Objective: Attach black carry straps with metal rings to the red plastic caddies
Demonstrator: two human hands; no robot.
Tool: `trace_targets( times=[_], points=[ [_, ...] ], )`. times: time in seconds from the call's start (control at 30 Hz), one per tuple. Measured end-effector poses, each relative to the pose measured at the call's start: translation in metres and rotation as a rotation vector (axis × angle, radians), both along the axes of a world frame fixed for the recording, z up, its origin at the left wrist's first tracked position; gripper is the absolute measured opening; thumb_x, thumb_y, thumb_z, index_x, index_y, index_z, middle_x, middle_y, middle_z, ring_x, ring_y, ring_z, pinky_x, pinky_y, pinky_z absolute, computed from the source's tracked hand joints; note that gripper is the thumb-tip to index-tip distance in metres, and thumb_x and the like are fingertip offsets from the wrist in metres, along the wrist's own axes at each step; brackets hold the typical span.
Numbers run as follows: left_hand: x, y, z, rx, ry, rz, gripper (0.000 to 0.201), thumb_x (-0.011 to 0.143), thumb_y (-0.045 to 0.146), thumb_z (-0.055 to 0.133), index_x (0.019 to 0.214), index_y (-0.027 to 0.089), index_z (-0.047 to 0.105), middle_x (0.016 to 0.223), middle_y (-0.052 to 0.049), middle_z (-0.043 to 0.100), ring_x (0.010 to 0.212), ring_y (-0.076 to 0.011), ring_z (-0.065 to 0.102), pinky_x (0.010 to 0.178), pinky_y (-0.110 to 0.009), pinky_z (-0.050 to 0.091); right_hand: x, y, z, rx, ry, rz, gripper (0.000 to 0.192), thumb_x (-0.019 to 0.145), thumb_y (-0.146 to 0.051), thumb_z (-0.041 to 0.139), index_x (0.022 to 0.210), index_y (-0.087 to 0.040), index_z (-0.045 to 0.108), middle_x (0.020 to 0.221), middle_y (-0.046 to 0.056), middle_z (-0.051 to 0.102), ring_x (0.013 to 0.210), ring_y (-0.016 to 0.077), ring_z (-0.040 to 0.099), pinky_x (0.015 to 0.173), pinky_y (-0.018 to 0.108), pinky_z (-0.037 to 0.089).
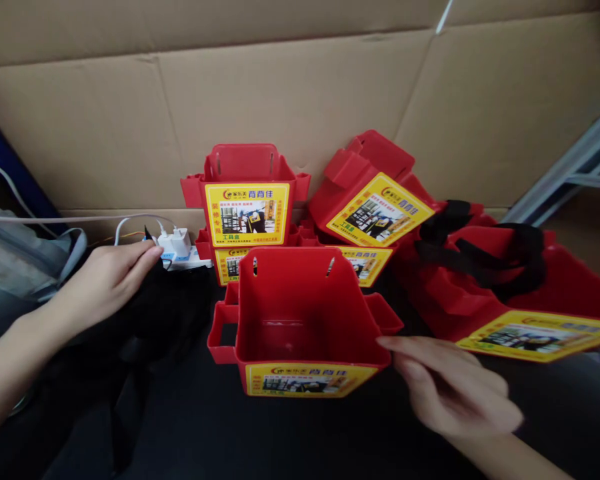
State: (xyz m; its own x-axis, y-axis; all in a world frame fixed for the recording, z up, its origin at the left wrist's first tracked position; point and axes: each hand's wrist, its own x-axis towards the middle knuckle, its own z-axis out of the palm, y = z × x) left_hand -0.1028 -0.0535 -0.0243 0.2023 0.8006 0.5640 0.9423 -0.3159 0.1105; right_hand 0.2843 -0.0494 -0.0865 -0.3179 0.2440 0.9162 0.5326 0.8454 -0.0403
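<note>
A red plastic tool box (300,320) with a yellow label stands upright in front of me, its inside bare and two slots in its back wall. My right hand (453,387) has its thumb and forefinger at the right front corner of this box, other fingers curled. On the left, my left hand (123,277) pinches the tip of a black strap (157,257). Below that hand lies a heap of black straps (145,340), its details lost in the dark.
Behind stand stacked red tool boxes (247,213), with a tilted one (375,193) beside them. Further boxes with black straps (505,260) lie at right. A power strip with a white charger (175,243) sits behind my left hand. Cardboard (290,100) walls off the back.
</note>
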Motion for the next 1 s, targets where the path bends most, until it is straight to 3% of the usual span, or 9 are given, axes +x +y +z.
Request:
trace_targets(
  times=[0.1, 0.17, 0.27, 0.37, 0.5, 0.6, 0.77, 0.87, 1.0],
  points=[
    [0.052, 0.002, 0.022, 0.033, 0.038, -0.12, 0.025, 0.087, 0.039, 0.046, 0.073, 0.018, 0.05, 0.053, 0.006, 0.045, 0.043, -0.0069, 0.038, 0.046, -0.02, 0.027, -0.014, -0.002, 0.026, -0.114, 0.029, -0.009, 0.024, 0.079, -0.009, 0.055, 0.099, -0.021, 0.059, 0.07, 0.002, 0.058, 0.053, 0.0104, 0.051, 0.044, 0.023, 0.041],
    [0.086, 0.008, 0.032, -0.099, -0.023, -0.214, 0.019, 0.08, 0.031, 0.056, 0.093, 0.019, 0.051, 0.067, 0.002, 0.056, 0.051, -0.0116, 0.051, 0.051, -0.021, 0.035, -0.03, 0.002, 0.048, -0.205, -0.086, 0.077, 0.028, 0.08, -0.015, 0.059, 0.107, -0.021, 0.055, 0.081, 0.004, 0.059, 0.064, 0.0123, 0.056, 0.054, 0.024, 0.047],
    [0.127, 0.019, 0.039, -0.253, -0.03, -0.403, 0.028, 0.078, 0.009, 0.047, 0.104, 0.019, 0.047, 0.086, -0.004, 0.062, 0.07, -0.0176, 0.061, 0.063, -0.026, 0.043, -0.058, 0.014, 0.074, -0.256, -0.238, 0.082, 0.033, 0.082, -0.025, 0.059, 0.113, -0.02, 0.052, 0.106, 0.007, 0.058, 0.087, 0.016, 0.059, 0.073, 0.028, 0.05],
    [0.146, 0.027, 0.041, -0.256, -0.044, -0.481, 0.034, 0.076, 0.001, 0.04, 0.105, 0.018, 0.046, 0.092, -0.006, 0.062, 0.078, -0.0194, 0.061, 0.069, -0.029, 0.046, -0.073, 0.028, 0.086, -0.213, -0.267, 0.063, 0.014, 0.086, -0.023, 0.053, 0.098, -0.018, 0.057, 0.097, 0.004, 0.06, 0.085, 0.014, 0.058, 0.074, 0.026, 0.048],
    [0.134, 0.032, 0.042, -0.208, -0.118, -0.513, 0.024, 0.083, 0.009, 0.04, 0.098, 0.019, 0.055, 0.095, -0.005, 0.061, 0.091, -0.0216, 0.06, 0.079, -0.032, 0.046, -0.063, 0.04, 0.097, -0.181, -0.197, 0.069, 0.005, 0.085, -0.02, 0.055, 0.082, -0.016, 0.057, 0.081, 0.002, 0.06, 0.072, 0.0105, 0.058, 0.067, 0.023, 0.046],
    [0.107, 0.036, 0.045, -0.18, -0.239, -0.445, 0.02, 0.086, 0.023, 0.044, 0.088, 0.021, 0.064, 0.087, -0.002, 0.064, 0.084, -0.0212, 0.061, 0.076, -0.03, 0.046, -0.035, 0.05, 0.113, -0.234, 0.119, 0.036, 0.011, 0.082, -0.023, 0.06, 0.078, -0.016, 0.052, 0.07, 0.0, 0.054, 0.052, 0.0064, 0.054, 0.049, 0.019, 0.043],
    [0.09, 0.04, 0.047, -0.428, -0.457, -0.49, 0.027, 0.075, 0.043, 0.062, 0.089, 0.02, 0.068, 0.08, -0.001, 0.064, 0.069, -0.0173, 0.059, 0.059, -0.023, 0.045, 0.008, 0.069, 0.132, -0.305, 0.572, 0.01, 0.023, 0.079, -0.029, 0.063, 0.074, -0.02, 0.043, 0.071, 0.003, 0.053, 0.049, 0.0077, 0.054, 0.036, 0.017, 0.035],
    [0.1, 0.04, 0.043, -0.407, -0.256, -0.535, 0.028, 0.069, 0.041, 0.069, 0.088, 0.021, 0.066, 0.088, -0.001, 0.064, 0.08, -0.0196, 0.059, 0.067, -0.026, 0.045, 0.016, 0.076, 0.131, -0.33, 0.603, -0.002, 0.023, 0.079, -0.031, 0.062, 0.076, -0.02, 0.042, 0.071, 0.003, 0.052, 0.049, 0.0087, 0.054, 0.036, 0.018, 0.035],
    [0.114, 0.037, 0.043, -0.304, 0.005, -0.403, 0.027, 0.086, 0.036, 0.049, 0.07, 0.017, 0.058, 0.071, -0.001, 0.06, 0.067, -0.0155, 0.055, 0.06, -0.025, 0.038, 0.008, 0.078, 0.123, -0.19, 0.469, -0.143, 0.016, 0.08, -0.03, 0.059, 0.079, -0.019, 0.048, 0.079, 0.003, 0.052, 0.072, 0.0146, 0.059, 0.053, 0.024, 0.047]
  ],
)
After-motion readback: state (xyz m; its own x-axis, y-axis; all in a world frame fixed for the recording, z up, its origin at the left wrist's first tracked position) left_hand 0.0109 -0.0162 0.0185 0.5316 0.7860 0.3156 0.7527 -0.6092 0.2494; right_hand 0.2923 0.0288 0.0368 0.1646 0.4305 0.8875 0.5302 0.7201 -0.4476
